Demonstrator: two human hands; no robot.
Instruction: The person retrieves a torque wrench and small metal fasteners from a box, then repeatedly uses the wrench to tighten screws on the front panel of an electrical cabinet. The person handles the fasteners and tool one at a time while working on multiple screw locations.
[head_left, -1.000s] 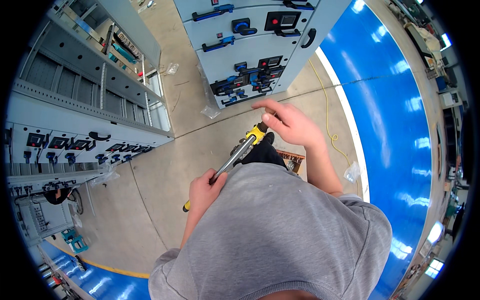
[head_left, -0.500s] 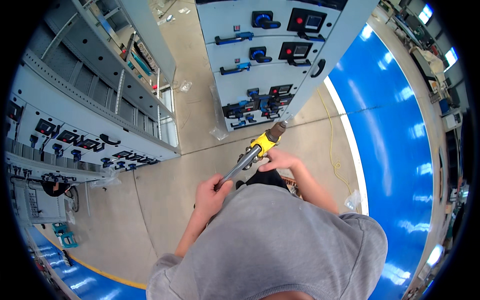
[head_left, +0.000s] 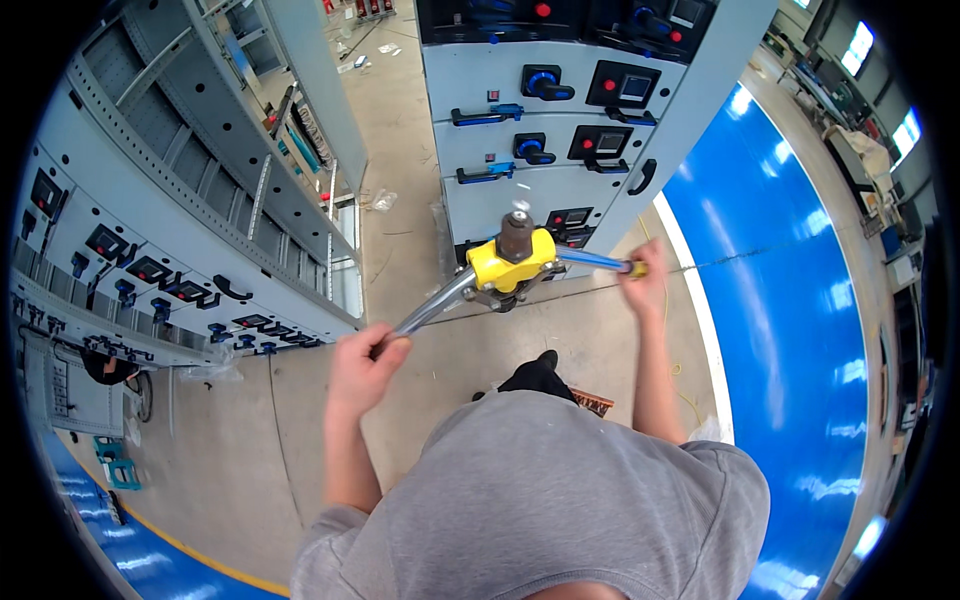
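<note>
Half a sec ago the yellow-headed tool [head_left: 512, 258] lay slantwise by the worker's middle, handles together, w/ only the L hand [head_left: 368, 368] on it & the R hand off it, near the head. Now it's up & further out from the chest, handles swung wide apart. L hand's closed round the outer part of the left handle [head_left: 435, 305]; R hand's closed round the yellow end of the right handle [head_left: 595, 259].

Tool's held out in front of the worker, above the floor [head_left: 380, 440], overlapping the lower front of the grey cabinet [head_left: 475, 140] from this angle; can't tell the gap btwn them. Dark nose [head_left: 516, 236] points away from the grey shirt [head_left: 560, 480], twd the cabinet, nearly straight ahead; earlier it was angled fwd & to the R. Exact up/down tilt: can't tell. Long axis, nose thru body, runs roughly fore-aft. Handles splay to either side: left one slants back twd the worker, right one goes nearly straight out sideways.
</note>
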